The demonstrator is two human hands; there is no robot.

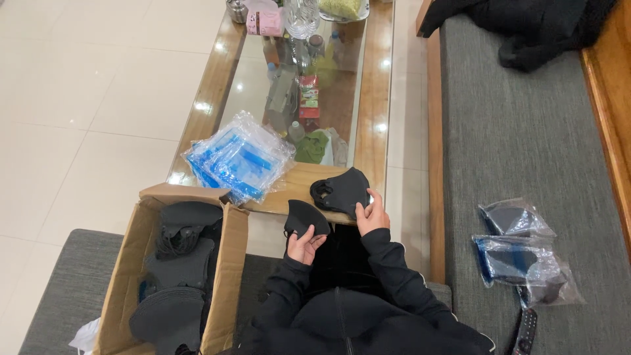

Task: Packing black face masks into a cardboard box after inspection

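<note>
A seated person's left hand (303, 244) pinches one folded black mask (306, 219) at lower centre of the frame, its curved edge fanning up and left. The right hand (372, 213), just to its right, closes its grip on a second black mask (342, 189) resting on the near edge of the wooden, glass-topped worktop (376, 85). That mask's long axis runs left to right, directly above the right hand. One stack of clear blue bags (240, 156) lies left of it; a cardboard box (223, 276) of more masks sits lower left; two packed bags (522, 253) rest on the grey sofa (526, 131) at right.
</note>
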